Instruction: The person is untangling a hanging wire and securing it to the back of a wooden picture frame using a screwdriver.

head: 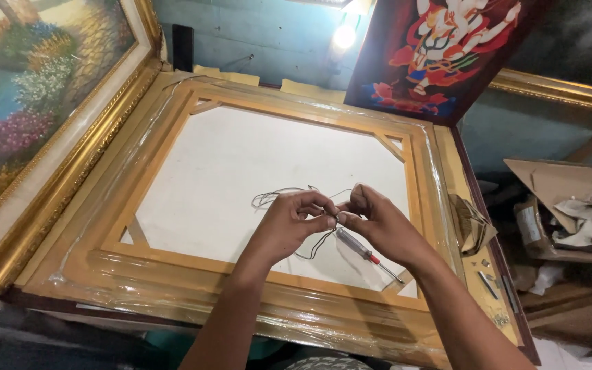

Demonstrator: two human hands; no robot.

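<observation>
Both hands are mid-twist here, left hand [294,220] and right hand [373,223] pinching the thin wire [277,196] together above the wrapped frame [255,178], screwdriver [368,255] lying underneath, so I'd guess it needs steady fingertip tension.

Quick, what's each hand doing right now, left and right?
Left hand: pinched shut on the thin grey wire.
Right hand: pinched shut on the same wire; the clear-handled screwdriver lies below it, whether gripped cannot be told.
</observation>
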